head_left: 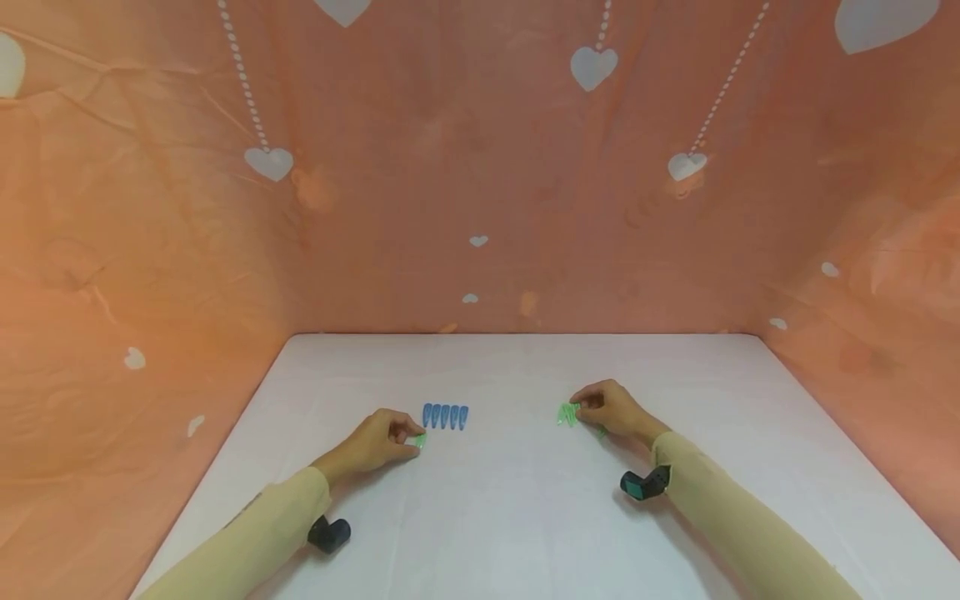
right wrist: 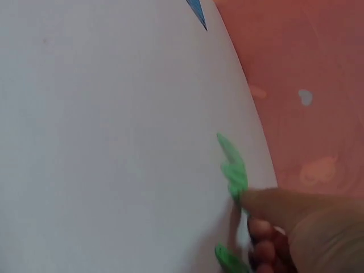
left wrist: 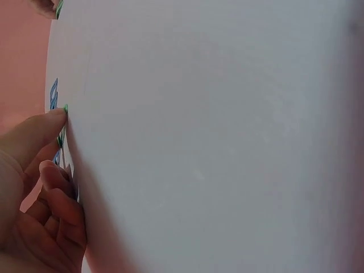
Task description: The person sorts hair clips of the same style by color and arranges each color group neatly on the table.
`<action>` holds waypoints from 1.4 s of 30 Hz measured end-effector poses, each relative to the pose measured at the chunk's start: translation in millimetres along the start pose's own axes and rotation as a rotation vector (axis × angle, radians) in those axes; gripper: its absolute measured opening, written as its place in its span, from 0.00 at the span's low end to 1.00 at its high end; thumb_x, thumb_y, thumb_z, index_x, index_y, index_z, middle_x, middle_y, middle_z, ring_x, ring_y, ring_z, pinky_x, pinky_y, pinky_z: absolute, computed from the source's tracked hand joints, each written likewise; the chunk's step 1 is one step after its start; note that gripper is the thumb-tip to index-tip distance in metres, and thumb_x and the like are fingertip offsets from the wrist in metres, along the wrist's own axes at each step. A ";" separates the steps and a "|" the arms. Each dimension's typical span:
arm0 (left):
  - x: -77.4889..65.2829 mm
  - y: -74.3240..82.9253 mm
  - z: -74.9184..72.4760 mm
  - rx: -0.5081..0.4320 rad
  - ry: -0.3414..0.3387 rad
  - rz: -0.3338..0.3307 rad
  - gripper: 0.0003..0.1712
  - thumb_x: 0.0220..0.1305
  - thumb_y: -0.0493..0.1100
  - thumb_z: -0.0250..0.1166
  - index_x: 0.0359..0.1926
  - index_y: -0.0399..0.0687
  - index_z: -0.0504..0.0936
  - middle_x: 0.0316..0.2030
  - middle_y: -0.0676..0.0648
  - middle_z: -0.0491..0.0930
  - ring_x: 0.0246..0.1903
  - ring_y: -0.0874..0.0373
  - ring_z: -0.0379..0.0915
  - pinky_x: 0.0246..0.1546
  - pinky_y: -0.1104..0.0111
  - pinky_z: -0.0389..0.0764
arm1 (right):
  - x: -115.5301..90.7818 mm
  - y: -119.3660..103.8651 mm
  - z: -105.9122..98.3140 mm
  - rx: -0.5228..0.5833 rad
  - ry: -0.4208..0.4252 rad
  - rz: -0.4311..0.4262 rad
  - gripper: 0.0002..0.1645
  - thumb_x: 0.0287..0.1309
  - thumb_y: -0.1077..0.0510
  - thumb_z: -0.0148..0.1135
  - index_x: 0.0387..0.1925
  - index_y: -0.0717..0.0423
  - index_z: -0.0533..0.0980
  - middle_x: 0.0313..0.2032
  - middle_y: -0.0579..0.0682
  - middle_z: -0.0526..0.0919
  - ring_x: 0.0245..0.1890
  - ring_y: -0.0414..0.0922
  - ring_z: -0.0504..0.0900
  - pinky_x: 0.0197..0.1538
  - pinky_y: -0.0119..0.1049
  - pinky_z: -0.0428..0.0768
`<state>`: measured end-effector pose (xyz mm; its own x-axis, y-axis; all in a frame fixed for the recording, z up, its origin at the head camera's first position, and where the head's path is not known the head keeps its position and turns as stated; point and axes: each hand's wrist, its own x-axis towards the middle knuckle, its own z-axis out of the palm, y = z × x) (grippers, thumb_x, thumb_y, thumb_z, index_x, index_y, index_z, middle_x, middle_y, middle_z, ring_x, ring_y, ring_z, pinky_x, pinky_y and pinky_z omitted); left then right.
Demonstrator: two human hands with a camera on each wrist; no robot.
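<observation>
The head view looks forward and down over the table [head_left: 510, 517]. Wrist views look closely across it, tilted; head and right wrist share green clips [head_left: 570, 415].

Orange backdrop [head_left: 442, 167] with pale hearts [head_left: 594, 68] behind white table [head_left: 510, 517]

Green clips [right wrist: 236, 173] look glossy, the tabletop [head_left: 495, 517] smooth and matt, the right sleeve [head_left: 738, 517] cloth.

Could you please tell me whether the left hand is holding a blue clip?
No, the left hand pinches a green clip, while the blue clips lie in a row on the table.
</observation>
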<state>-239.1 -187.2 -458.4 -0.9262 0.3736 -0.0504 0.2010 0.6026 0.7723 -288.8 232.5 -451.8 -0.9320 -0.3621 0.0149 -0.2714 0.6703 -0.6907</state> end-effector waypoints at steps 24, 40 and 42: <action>-1.3 2.3 1.3 -0.024 -0.009 -0.009 0.14 0.60 0.36 0.72 0.47 0.38 0.86 0.25 0.52 0.68 0.30 0.61 0.64 0.31 0.74 0.66 | -0.2 -16.0 11.2 0.045 0.122 0.214 0.13 0.60 0.67 0.61 0.46 0.65 0.83 0.35 0.56 0.83 0.32 0.45 0.76 0.32 0.34 0.74; -2.9 1.1 0.1 -0.048 -0.006 -0.011 0.14 0.59 0.36 0.72 0.47 0.37 0.86 0.25 0.51 0.68 0.29 0.59 0.65 0.30 0.73 0.66 | 5.3 -57.8 33.5 0.403 0.006 0.017 0.23 0.66 0.70 0.55 0.61 0.74 0.72 0.30 0.53 0.80 0.29 0.41 0.78 0.33 0.34 0.80; -2.8 1.7 -0.3 -0.051 -0.003 -0.027 0.14 0.59 0.36 0.73 0.47 0.38 0.86 0.25 0.52 0.69 0.29 0.60 0.65 0.30 0.73 0.66 | 6.5 -62.2 38.4 0.417 -0.022 0.008 0.23 0.66 0.70 0.55 0.61 0.74 0.72 0.30 0.53 0.80 0.29 0.41 0.79 0.34 0.33 0.80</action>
<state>-236.3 -187.4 -456.8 -0.9303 0.3594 -0.0734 0.1592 0.5759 0.8018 -268.8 163.5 -436.5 -0.9270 -0.3750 -0.0044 -0.1394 0.3554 -0.9243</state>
